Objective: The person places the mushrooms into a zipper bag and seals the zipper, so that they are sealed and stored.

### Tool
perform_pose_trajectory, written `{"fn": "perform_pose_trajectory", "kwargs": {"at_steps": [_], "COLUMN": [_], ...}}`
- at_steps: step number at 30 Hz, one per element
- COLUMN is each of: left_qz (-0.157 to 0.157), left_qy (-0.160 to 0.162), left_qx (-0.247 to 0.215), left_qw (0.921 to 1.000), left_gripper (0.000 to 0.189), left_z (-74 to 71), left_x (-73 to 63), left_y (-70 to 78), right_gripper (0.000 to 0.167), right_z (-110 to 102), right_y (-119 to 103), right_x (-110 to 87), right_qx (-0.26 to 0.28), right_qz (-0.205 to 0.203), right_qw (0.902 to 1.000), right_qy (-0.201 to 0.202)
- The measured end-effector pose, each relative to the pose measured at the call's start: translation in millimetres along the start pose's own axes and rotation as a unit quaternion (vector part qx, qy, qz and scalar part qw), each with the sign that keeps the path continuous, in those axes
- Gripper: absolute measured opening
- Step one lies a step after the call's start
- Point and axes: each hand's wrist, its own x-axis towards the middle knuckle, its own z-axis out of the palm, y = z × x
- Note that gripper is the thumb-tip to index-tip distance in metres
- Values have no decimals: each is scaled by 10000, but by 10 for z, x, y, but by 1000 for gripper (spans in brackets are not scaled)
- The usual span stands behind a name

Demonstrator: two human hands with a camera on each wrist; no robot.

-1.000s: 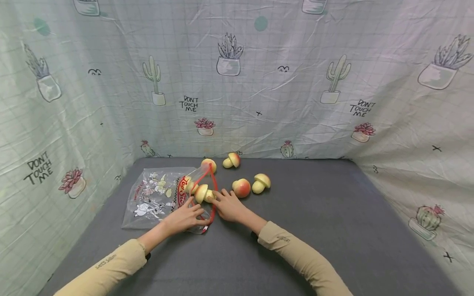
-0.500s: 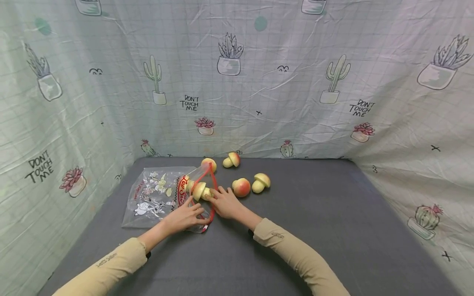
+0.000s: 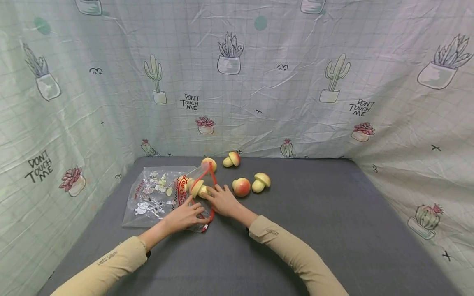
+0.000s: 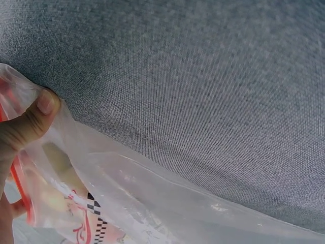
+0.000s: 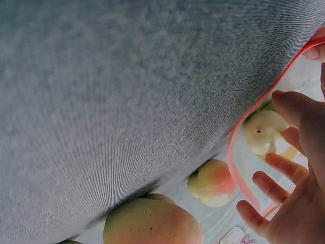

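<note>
In the head view, my left hand (image 3: 184,217) pinches the near edge of a clear printed drawstring bag (image 3: 149,205), its thumb on the plastic. My right hand (image 3: 225,201) is at the bag's mouth, with thumb and fingers about the stem of a yellow toy mushroom (image 3: 197,188). That mushroom lies cap first inside the red-edged opening. In the right wrist view its pale stem end (image 5: 260,133) shows between the thumb and fingers; the other fingers are spread. Deeper in the bag, partly behind the red print, is another yellow mushroom (image 3: 189,182).
Red-capped mushrooms lie outside the bag: one (image 3: 241,187) just right of my right hand, another (image 3: 261,182) beyond it. Farther back are a third mushroom (image 3: 231,159) and a round yellow cap (image 3: 209,164) beside the bag. A cactus-print curtain (image 3: 259,102) encloses the grey table (image 3: 314,213).
My right hand has moved left and slightly away from me, carrying the mushroom farther into the bag. The left hand stays at the bag's edge.
</note>
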Motion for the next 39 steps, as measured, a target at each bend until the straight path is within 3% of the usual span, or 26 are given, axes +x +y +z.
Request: {"fn": "perform_pose_trajectory", "kwargs": {"at_steps": [24, 36, 39], "left_qz": [-168, -419, -497], "left_qy": [47, -299, -262], "left_qx": [15, -228, -324], "left_qw": [9998, 9984, 9979], "left_gripper": [50, 50, 49], "left_z": [22, 22, 25], "left_x": [-7, -9, -17], "left_y": [5, 13, 15], "right_gripper": [62, 65, 65], "right_z": [63, 73, 73], "right_y": [-21, 7, 12], "right_x": [72, 97, 109], "right_qx": [-466, -456, -435], "right_qz": [65, -1, -69], "right_qw": [9988, 9982, 9983], "right_qy": [-119, -384, -388]}}
